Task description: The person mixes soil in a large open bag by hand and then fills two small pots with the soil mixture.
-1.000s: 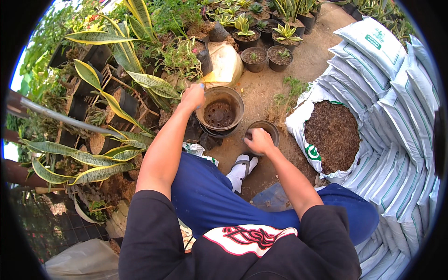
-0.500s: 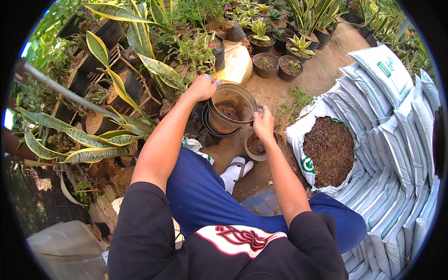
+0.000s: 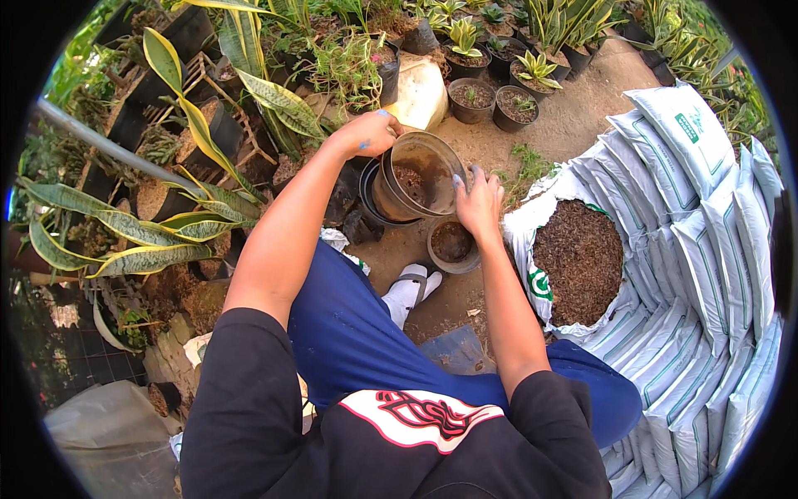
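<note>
Watching this from my end, the left hand point(image 3: 366, 137) has its grip closed on the upper left edge of a round grey-brown plastic pot point(image 3: 432, 158), which sits tilted with its mouth tipped toward the right and some brown crumbs in the bottom. The right hand point(image 3: 480, 204) is at the opposite edge, its grip fairly loose with the fingers spread; I honestly can't tell if the thumb touches the rim. A round black plastic pot point(image 3: 368, 193) pokes out behind and under the tilted one, so no spare room on that side. Just below the right hand there's a smaller round grey pot point(image 3: 459, 266) on the brown dirt ground point(image 3: 573, 125), dark stuff inside, its edge near my right wrist. On the right, the crumpled rim of an open white plastic sack point(image 3: 519, 241) full of brown, crumbly soil mix point(image 3: 578, 262) comes close to the forearm, with a wall of stacked white plastic sacks point(image 3: 706, 258) beyond it. Left is tight too: long green snake plant leaves with yellow edges point(image 3: 283, 104) reach nearly to the left forearm. Widest bare dirt I've got runs up and right, past two small black seedling pots point(image 3: 517, 112).
</note>
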The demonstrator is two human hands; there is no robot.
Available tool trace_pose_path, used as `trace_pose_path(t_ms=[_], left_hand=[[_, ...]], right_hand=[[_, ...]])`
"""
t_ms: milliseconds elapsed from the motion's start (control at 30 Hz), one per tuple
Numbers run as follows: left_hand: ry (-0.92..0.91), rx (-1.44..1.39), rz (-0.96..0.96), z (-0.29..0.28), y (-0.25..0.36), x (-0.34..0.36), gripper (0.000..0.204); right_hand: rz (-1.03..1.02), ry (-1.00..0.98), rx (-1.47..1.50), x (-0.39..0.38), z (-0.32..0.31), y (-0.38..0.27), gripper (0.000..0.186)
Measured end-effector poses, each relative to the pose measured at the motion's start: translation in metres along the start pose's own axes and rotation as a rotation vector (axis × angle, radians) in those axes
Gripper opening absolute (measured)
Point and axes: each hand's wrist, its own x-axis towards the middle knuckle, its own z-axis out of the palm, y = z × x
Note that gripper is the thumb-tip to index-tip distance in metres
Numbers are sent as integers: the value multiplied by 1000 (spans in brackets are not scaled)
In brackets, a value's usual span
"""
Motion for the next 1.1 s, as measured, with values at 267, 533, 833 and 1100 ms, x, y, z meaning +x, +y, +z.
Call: trace_pose_path(t_ms=[267, 533, 833, 1100], left_hand=[[-211, 161, 26, 25, -20, 17, 47], [-280, 94, -29, 29, -21, 19, 62], [-422, -60, -27, 36, -31, 16, 87], [-406, 531, -247, 32, -67, 24, 110]], right_hand=[[-511, -380, 62, -33, -2, -62, 70], [-426, -515, -64, -60, 27, -41, 30], [-434, -282, -9, -52, 26, -34, 32], [-507, -11, 110, -14, -21, -90, 28]])
